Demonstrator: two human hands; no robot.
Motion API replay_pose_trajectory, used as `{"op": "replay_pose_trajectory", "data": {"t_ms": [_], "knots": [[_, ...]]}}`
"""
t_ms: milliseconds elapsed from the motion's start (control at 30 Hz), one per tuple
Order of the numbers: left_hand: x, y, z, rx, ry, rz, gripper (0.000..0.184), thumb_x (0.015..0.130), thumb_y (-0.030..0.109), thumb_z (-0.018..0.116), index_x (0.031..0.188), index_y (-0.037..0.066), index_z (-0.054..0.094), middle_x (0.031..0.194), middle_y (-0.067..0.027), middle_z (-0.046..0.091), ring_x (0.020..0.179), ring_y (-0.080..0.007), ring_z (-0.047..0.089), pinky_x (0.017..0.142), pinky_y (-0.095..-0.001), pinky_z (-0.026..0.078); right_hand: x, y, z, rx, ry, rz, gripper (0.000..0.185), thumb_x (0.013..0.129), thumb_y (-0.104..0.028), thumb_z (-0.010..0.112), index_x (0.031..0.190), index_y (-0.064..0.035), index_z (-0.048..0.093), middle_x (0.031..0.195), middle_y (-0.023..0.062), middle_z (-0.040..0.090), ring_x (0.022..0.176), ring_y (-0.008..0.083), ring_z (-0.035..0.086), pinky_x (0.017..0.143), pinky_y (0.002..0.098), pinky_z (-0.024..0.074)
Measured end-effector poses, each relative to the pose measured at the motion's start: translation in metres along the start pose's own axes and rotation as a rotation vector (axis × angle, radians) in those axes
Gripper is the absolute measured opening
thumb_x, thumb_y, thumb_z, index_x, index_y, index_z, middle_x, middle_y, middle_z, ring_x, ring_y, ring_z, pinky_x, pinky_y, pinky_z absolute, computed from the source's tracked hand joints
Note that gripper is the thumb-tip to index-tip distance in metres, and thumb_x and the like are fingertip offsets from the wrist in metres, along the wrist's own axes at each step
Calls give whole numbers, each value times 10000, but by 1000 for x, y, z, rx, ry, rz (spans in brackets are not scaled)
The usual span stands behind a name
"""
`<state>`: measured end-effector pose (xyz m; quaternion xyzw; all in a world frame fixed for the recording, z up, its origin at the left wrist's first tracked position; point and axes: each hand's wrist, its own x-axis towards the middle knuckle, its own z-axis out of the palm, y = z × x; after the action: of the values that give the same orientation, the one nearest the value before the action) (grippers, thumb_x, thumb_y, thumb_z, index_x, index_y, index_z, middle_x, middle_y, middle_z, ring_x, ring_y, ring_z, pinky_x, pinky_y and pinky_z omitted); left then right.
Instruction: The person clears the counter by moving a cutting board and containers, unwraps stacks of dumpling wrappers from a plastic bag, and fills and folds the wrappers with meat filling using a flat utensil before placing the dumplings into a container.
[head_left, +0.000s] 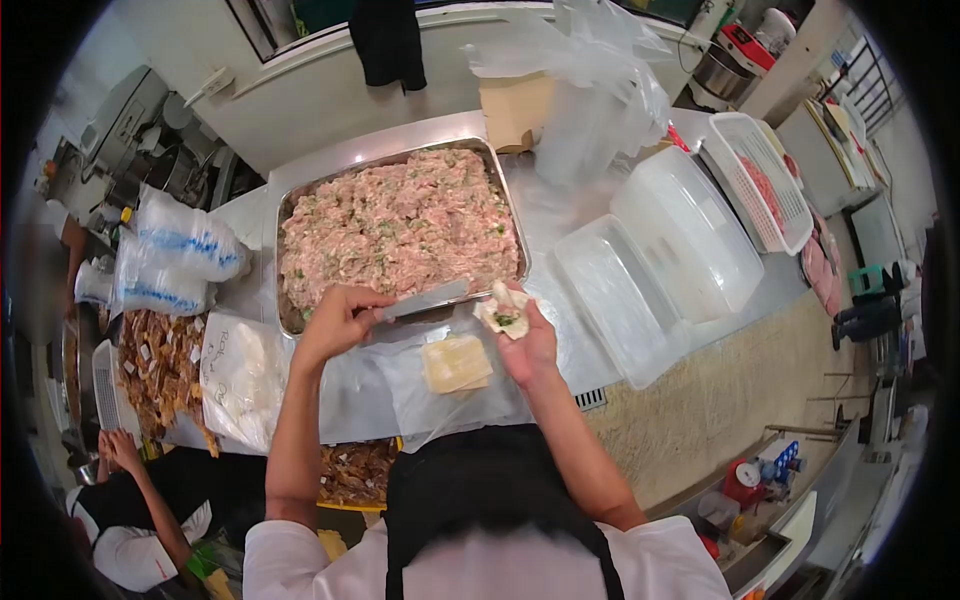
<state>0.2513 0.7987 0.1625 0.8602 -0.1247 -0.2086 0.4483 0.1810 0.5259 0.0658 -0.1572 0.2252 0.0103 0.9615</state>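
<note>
Wrapper (497,316) in right hand (531,346), seemingly filled, blade (430,299) in left hand (341,320)

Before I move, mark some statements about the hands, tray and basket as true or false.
1. The left hand holds a flat blade. True.
2. The right hand is empty. False: it holds a wrapper with filling on it.
3. The wrapper stack lies inside the big tray. False: it lies outside, on the near side.
4. Pink meat is in the white basket. True.
</note>
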Motion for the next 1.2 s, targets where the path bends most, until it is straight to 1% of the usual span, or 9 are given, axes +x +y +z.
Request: {"op": "replay_pose_trajectory", "data": {"t_ms": [100, 200, 333, 533, 667, 767, 967, 1100, 1200], "knots": [[-15, -5, 25, -282, -16, -67, 317, 830, -79, 647, 1098, 43, 764, 850, -67, 715, 662, -159, 623, 629, -310, 501, 5, 9, 10, 124, -9, 157, 466, 1092, -332, 339, 1473, -82, 435, 1465, 158, 493, 1361, 372, 463, 1161, 581, 355], [-16, -25, 69, -15, 220, 372, 274, 829, -60, 709, 1070, 53, 772, 868, -58, 655, 758, -155, 611, 645, -277, 470, 0, 7, 31, 101, -86, 185, 489, 1098, -355, 274, 1454, -78, 463, 1439, 178, 520, 1335, 375, 484, 1087, 596, 416], [-43, -15, 64, 290, 258, 262, 272, 794, -88, 700, 1006, 62, 781, 795, -96, 603, 729, -232, 627, 638, -330, 479, 15, 1, 13, 80, 23, 58, 504, 1099, -328, 266, 1423, -2, 472, 1330, 197, 564, 1223, 351, 544, 1102, 558, 412], [-39, 14, 81, 319, 375, 481, 320, 783, -98, 683, 1048, 59, 769, 828, -129, 617, 741, -302, 637, 639, -367, 501, 18, 12, 9, 168, -6, 54, 493, 1105, -322, 271, 1424, -4, 473, 1288, 195, 572, 1195, 345, 552, 1094, 503, 437], [-61, 26, 71, 387, 228, 277, 280, 794, -91, 681, 1032, 37, 753, 867, -143, 638, 769, -323, 651, 650, -381, 513, 23, 8, -4, 125, 45, 20, 489, 1107, -320, 264, 1413, -5, 482, 1272, 191, 572, 1181, 348, 555, 1082, 495, 446], [-58, 42, 81, 250, 328, 391, 265, 807, -88, 676, 1032, 31, 750, 860, -142, 638, 756, -319, 649, 649, -383, 513, 19, 8, -7, 118, 43, -21, 502, 1112, -336, 251, 1420, -7, 471, 1260, 186, 567, 1169, 337, 557, 1065, 487, 452], [-44, 27, 84, 300, 244, 379, 270, 813, -102, 661, 1035, 25, 747, 826, -136, 631, 717, -296, 637, 615, -364, 495, -2, -5, -3, 137, -337, 15, 519, 951, -161, 473, 1447, -18, 431, 1361, 182, 529, 1277, 311, 524, 1091, 464, 436], [-58, 59, 64, 193, 243, 345, 270, 801, -105, 660, 1023, 21, 748, 811, -134, 628, 704, -296, 631, 601, -370, 487, -14, -1, -6, -478, -320, -233, 706, 786, 19, 638, 1455, -45, 422, 1358, 135, 553, 1267, 242, 542, 1062, 386, 450], [-66, 66, 60, 273, 91, 320, 269, 820, -73, 657, 1049, 28, 756, 852, -154, 647, 734, -337, 646, 643, -396, 507, -20, -4, 1, -1284, -178, -528, 584, 744, -47, 790, 1291, -6, 589, 1009, 65, 728, 879, 188, 699, 793, 309, 538]]}}
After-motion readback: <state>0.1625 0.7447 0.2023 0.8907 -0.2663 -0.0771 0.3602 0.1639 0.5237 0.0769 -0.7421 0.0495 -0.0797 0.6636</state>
